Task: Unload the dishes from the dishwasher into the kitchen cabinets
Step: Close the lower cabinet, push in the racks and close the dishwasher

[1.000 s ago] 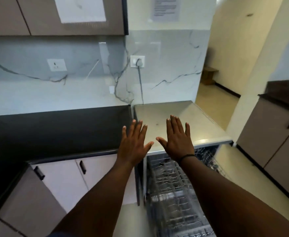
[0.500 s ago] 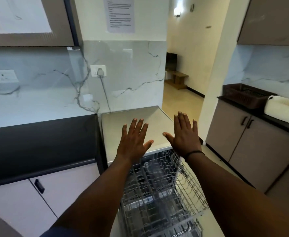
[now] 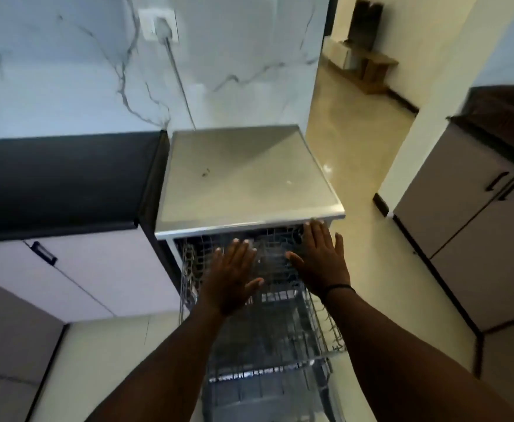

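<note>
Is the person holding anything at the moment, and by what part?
Nothing. Left hand and right hand are flat and open above the pulled-out grey wire dishwasher rack.

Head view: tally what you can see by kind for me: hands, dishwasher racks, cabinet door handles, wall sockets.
Hands: 2, left hand and right hand, both flat and open
Dishwasher racks: 2, upper rack and lower rack
Cabinet door handles: 3
Wall sockets: 1
Total: 8

Both hands flat, left hand (image 3: 229, 277), right hand (image 3: 321, 258), over seemingly empty dishwasher rack (image 3: 267, 318)
</note>
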